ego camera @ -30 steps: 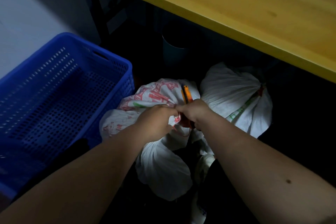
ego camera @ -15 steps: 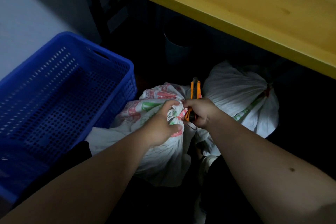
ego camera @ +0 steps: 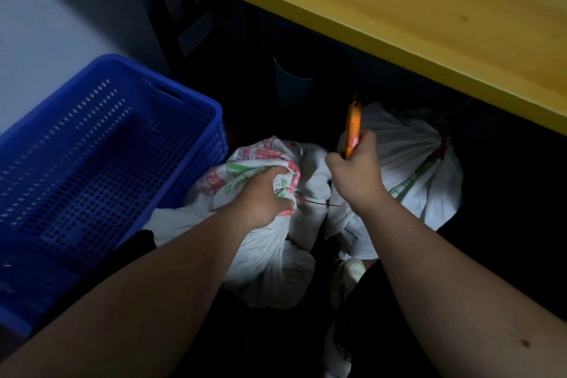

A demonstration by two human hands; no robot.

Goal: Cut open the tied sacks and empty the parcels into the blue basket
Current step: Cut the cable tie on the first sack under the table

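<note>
The left hand (ego camera: 264, 196) was clamped around the gathered neck of the printed white sack (ego camera: 270, 242), bunching it tight. The right hand (ego camera: 356, 175) gripped an orange utility knife (ego camera: 352, 129), which pointed up and away from the knuckles. A thin red string (ego camera: 319, 202) ran between the two hands. Just beyond the right hand sat a second white sack (ego camera: 414, 169), its neck tied. The blue basket (ego camera: 184, 101) stood off to the left hand's outer side. Above both ran the yellow surface (ego camera: 399, 9).
</note>
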